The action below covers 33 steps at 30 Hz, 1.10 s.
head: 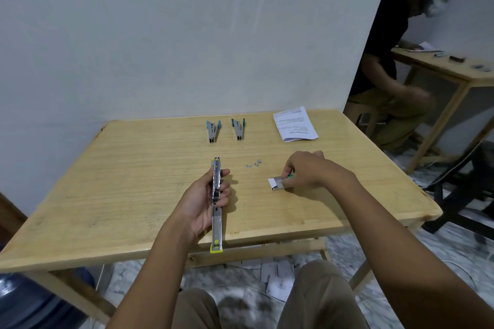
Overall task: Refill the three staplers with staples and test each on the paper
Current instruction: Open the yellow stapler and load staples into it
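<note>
My left hand [205, 203] grips a metal stapler with yellow-green trim [216, 224], its long tray pulled out toward me over the table's front edge. My right hand [307, 171] pinches at a small open staple box [278, 184] lying on the table. A few loose bits of staple strip [254, 164] lie between the hands. Two blue-handled staplers, one to the left [213, 131] and one to the right [238, 129], lie side by side near the wall. The printed paper [295, 124] sits at the back right.
The wooden table [120, 181] stands against a white wall. Another person sits at a second table [449, 67] to the right. Scraps of paper [278, 275] litter the marble floor under the table. A blue water jug [32, 302] stands lower left.
</note>
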Each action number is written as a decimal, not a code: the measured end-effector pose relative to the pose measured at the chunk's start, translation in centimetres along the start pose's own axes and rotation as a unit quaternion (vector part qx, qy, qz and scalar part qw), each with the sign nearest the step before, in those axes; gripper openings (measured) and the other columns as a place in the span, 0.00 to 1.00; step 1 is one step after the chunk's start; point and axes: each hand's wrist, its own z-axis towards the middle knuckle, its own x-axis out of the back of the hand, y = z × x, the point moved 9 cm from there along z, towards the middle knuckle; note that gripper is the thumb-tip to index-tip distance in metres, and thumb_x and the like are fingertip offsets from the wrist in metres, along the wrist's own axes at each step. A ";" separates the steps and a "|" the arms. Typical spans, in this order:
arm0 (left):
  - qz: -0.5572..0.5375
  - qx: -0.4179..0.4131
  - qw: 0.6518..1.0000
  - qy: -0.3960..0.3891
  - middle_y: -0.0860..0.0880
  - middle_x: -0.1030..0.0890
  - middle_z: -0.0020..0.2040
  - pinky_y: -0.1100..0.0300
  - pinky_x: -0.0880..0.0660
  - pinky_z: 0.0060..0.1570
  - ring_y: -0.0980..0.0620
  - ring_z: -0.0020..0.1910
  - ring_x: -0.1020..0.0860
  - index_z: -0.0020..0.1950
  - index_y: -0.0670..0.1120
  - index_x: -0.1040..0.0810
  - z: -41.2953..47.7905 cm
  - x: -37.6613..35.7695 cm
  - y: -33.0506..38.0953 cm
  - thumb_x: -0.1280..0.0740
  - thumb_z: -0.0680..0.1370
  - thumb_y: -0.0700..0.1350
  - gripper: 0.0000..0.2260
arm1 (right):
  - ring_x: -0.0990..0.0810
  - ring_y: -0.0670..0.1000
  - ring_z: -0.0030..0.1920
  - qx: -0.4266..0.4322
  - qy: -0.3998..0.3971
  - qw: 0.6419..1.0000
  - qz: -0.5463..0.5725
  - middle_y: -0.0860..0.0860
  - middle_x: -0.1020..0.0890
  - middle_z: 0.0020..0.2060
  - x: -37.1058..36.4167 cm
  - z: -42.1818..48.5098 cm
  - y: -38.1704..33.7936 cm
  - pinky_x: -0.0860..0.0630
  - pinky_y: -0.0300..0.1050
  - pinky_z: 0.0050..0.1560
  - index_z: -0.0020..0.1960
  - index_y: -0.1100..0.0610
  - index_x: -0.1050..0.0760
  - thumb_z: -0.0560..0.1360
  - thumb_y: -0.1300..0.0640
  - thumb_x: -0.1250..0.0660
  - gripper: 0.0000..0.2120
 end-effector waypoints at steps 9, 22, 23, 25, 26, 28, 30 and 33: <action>0.004 0.002 1.000 0.000 0.48 0.33 0.29 0.67 0.40 0.18 0.55 0.23 0.34 0.53 0.40 0.26 0.0 0.1 0.0 0.42 0.83 0.49 0.13 | 0.25 0.48 0.49 0.048 0.110 0.977 0.178 0.41 0.20 0.39 1.1 -0.6 0.5 0.30 0.39 0.42 0.39 0.45 0.20 0.66 0.49 0.28 0.03; 0.006 0.006 1.000 0.007 0.47 0.33 0.30 0.66 0.39 0.18 0.55 0.25 0.33 0.53 0.39 0.26 0.3 0.4 -0.2 0.42 0.83 0.49 0.13 | 0.25 0.43 0.34 0.123 0.171 0.930 0.303 0.45 0.20 0.32 1.5 -2.6 -2.0 0.28 0.31 0.37 0.43 0.48 0.17 0.74 0.60 0.29 0.07; 0.004 0.008 1.000 0.008 0.47 0.33 0.30 0.66 0.38 0.18 0.55 0.25 0.33 0.53 0.39 0.26 0.4 0.6 -0.2 0.41 0.83 0.49 0.13 | 0.25 0.42 0.33 0.132 0.172 0.919 0.329 0.44 0.20 0.32 1.5 -2.9 -2.9 0.27 0.32 0.37 0.42 0.48 0.17 0.73 0.60 0.28 0.07; -0.002 0.017 1.000 0.006 0.47 0.33 0.31 0.66 0.38 0.18 0.54 0.26 0.34 0.52 0.39 0.25 0.7 0.6 -0.4 0.40 0.83 0.49 0.13 | 0.23 0.42 0.33 0.149 0.166 0.901 0.371 0.45 0.18 0.34 1.1 -3.5 -4.5 0.24 0.36 0.39 0.39 0.48 0.17 0.72 0.60 0.27 0.08; -0.006 0.019 1.000 0.004 0.47 0.33 0.31 0.65 0.38 0.17 0.54 0.27 0.34 0.52 0.39 0.25 0.8 0.7 -0.4 0.40 0.83 0.49 0.13 | 0.22 0.42 0.34 0.155 0.160 0.896 0.385 0.47 0.16 0.36 0.8 -3.6 -5.5 0.23 0.40 0.41 0.39 0.48 0.17 0.72 0.60 0.26 0.08; -0.008 0.019 1.000 0.001 0.47 0.33 0.31 0.65 0.38 0.18 0.54 0.27 0.35 0.52 0.39 0.25 1.0 0.9 -0.5 0.40 0.83 0.49 0.13 | 0.21 0.43 0.35 0.171 0.147 0.889 0.398 0.48 0.15 0.37 0.2 -3.8 -7.2 0.21 0.43 0.43 0.38 0.47 0.18 0.72 0.58 0.25 0.08; -0.011 0.024 1.000 -0.012 0.47 0.33 0.32 0.65 0.37 0.19 0.55 0.27 0.35 0.53 0.40 0.26 1.1 0.9 -0.6 0.40 0.83 0.50 0.13 | 0.18 0.44 0.39 0.191 0.136 0.885 0.402 0.46 0.15 0.37 -0.3 -3.8 -8.9 0.20 0.45 0.46 0.39 0.47 0.18 0.72 0.57 0.25 0.06; -0.015 0.022 0.999 -0.032 0.48 0.31 0.30 0.66 0.37 0.19 0.55 0.26 0.32 0.53 0.39 0.26 1.0 0.4 -0.7 0.41 0.83 0.51 0.15 | 0.17 0.46 0.45 0.214 0.133 0.885 0.392 0.44 0.14 0.39 -0.8 -3.5 -10.6 0.22 0.42 0.50 0.41 0.48 0.17 0.72 0.58 0.25 0.05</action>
